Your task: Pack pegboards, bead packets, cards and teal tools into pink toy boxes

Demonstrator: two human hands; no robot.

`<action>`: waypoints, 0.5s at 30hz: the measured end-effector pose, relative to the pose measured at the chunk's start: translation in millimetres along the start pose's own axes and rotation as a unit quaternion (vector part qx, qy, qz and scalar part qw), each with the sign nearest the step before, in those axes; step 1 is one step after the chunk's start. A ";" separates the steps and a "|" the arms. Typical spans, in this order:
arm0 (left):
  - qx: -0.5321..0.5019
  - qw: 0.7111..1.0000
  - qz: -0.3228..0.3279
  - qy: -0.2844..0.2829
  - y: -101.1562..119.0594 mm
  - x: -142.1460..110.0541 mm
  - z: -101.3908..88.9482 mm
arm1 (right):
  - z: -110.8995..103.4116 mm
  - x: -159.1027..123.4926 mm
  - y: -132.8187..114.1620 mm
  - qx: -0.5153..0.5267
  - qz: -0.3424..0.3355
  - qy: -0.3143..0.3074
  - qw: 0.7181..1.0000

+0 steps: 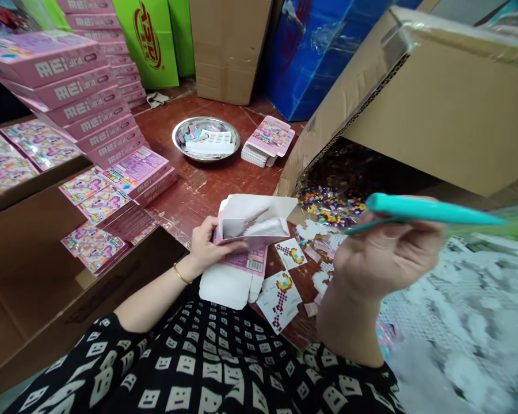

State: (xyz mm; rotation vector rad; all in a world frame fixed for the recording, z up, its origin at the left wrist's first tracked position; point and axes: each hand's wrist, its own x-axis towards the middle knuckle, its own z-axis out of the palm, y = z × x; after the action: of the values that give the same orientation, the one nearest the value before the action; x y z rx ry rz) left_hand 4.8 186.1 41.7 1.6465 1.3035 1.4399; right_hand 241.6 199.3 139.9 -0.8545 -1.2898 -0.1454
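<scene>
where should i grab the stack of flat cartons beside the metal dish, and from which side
Probably by the near edge of the carton stack, thumb on the printed top, coming from the person's side: its layered edges face that way, while the metal dish sits close on the left and the large cardboard box close on the right.

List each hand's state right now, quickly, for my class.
Left hand: holding an open pink box.
Right hand: holding a pointed turquoise item.
</scene>
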 end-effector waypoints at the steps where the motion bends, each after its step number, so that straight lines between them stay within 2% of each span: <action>1: 0.003 0.999 0.027 0.021 3.7 1.3 -0.6 | -3.6 -2.0 1.5 0.000 0.015 -0.020 1.000; 4: 0.014 0.992 0.113 0.052 15.5 3.3 -3.0 | -12.7 -6.0 -1.0 0.043 0.074 -0.082 0.993; 7: 0.017 0.986 0.157 0.051 22.0 3.5 -4.8 | -21.4 -5.4 -11.6 0.115 0.095 -0.097 0.984; 9: 0.013 0.985 0.160 0.056 21.2 3.6 -3.7 | -26.6 -3.0 -19.1 0.144 0.106 -0.099 0.979; 12: 0.006 0.987 0.149 0.058 13.8 2.6 0.2 | -29.7 1.1 -28.0 0.130 0.125 -0.112 0.977; 15: 0.009 0.992 0.123 0.035 2.3 -1.9 1.8 | -26.6 1.3 -33.2 0.115 0.086 -0.133 0.981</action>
State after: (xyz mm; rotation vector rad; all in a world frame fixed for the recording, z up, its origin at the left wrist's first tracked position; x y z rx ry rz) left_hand 7.3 183.8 42.6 1.8347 1.1852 1.6475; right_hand 244.7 160.0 156.1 -0.7984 -1.4422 0.2591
